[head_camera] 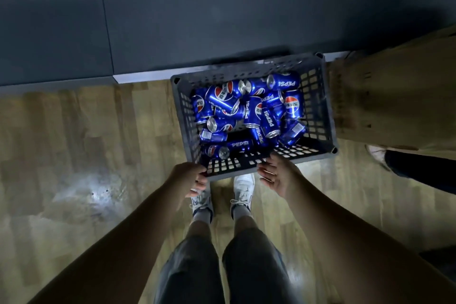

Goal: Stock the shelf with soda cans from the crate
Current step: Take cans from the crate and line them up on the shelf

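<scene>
Hanging low over the floor, both hands sit at the near edge of the crate, apart from each other, with my wearer's feet showing between them. Left hand (pixel 191 179): back of the hand toward the camera, fingers curled in, right at the crate's near-left corner. I cannot tell whether those fingers grip the rim or only lie beside it. Right hand (pixel 275 175): palm turned inward, fingers relaxed and slightly spread, holding nothing. Its fingertips overlap the near rim, toward the middle of that side. Both forearms are bare.

Crate (pixel 318 116): dark grey plastic, lattice walls, open top. It stands on the wooden floor (pixel 86 131) with its far side up against the pale foot strip of a dark grey panelled front (pixel 197 20). I cannot say from this view whether that front is the shelf.

Soda cans (pixel 246 111): blue with Pepsi lettering, all inside the crate. They lie loose on their sides and heaped across one another, ends pointing every way.

Below the hands: two white laced shoes (pixel 243 187) with toes just at the crate's near wall, grey socks, dark shorts (pixel 254 266). Just beside the crate on the right is a large tan shape (pixel 394 94), blurred, and I cannot make out what it is. A bright glare patch lies on the floor to the left.
</scene>
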The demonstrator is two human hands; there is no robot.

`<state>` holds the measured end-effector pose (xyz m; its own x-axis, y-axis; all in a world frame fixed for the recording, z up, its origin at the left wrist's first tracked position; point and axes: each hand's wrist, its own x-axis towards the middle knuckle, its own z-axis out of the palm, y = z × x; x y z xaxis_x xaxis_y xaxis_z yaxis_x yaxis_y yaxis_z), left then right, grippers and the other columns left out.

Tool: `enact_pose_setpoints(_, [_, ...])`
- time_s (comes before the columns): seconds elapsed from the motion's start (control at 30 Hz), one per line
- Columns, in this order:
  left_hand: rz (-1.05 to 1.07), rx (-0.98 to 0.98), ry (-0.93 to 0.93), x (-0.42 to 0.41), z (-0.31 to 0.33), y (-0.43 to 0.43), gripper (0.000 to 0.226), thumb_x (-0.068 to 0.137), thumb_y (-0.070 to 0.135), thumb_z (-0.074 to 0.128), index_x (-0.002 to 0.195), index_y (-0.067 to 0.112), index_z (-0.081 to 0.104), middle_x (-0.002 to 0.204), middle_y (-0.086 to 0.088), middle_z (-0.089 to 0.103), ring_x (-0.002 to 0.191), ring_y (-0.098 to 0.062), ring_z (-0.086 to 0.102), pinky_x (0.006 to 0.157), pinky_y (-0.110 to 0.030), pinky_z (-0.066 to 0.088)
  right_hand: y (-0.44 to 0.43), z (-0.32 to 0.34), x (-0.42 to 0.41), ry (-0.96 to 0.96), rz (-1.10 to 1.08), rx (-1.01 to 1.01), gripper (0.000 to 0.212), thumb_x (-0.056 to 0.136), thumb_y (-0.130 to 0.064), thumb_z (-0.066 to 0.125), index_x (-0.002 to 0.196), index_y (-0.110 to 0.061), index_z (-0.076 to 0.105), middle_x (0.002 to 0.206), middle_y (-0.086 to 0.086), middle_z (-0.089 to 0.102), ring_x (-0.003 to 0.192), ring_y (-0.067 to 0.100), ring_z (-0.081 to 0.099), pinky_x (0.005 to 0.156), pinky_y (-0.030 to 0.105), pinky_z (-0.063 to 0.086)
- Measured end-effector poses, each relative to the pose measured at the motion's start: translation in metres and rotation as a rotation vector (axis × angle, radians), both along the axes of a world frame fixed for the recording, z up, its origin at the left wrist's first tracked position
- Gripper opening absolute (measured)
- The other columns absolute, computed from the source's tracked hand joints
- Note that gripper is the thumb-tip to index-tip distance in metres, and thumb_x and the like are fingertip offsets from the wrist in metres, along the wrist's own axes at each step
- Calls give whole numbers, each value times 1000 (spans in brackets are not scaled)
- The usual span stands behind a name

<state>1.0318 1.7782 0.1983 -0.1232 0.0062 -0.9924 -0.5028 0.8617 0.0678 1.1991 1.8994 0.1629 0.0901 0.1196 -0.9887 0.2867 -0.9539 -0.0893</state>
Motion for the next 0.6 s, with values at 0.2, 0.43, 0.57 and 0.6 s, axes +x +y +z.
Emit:
enact_pose_setpoints(0.2, [-107, -149, 57, -4, -45, -29, 13, 98, 13, 45, 98, 4, 55, 75, -9, 57, 71, -23, 57, 66, -31, 45, -7, -46, -12, -23, 173, -38, 33, 100, -26, 44, 123, -4, 52, 119, 14, 63, 95, 23, 59, 67, 31, 45])
enact_pose_setpoints(0.43, [-308, -158, 86, -11, -87, -33, 17, 97, 10, 47, 101, -3, 58, 84, -13, 63, 75, -24, 61, 60, -26, 46, -6, -91, -27, 41, 169, -11, 30, 100, -22, 44, 122, -4, 53, 113, 14, 64, 95, 24, 62, 83, 35, 45])
enact_pose_setpoints(0.57, [-360, -83, 118, -14, -110, -18, 28, 99, 9, 44, 119, -7, 53, 104, -22, 64, 70, -21, 58, 55, -21, 48, -11, -120, -23, -16, 256, -6, 29, 99, -23, 45, 119, -5, 56, 105, 12, 67, 85, 20, 63, 69, 31, 48])
enact_pose_setpoints(0.6, [-367, -72, 117, -15, -116, -14, 28, 99, 9, 43, 120, -6, 52, 106, -22, 64, 73, -21, 58, 57, -22, 48, -11, -127, -22, -37, 274, 8, 28, 99, -22, 45, 118, -4, 56, 102, 12, 66, 86, 21, 63, 64, 29, 47])
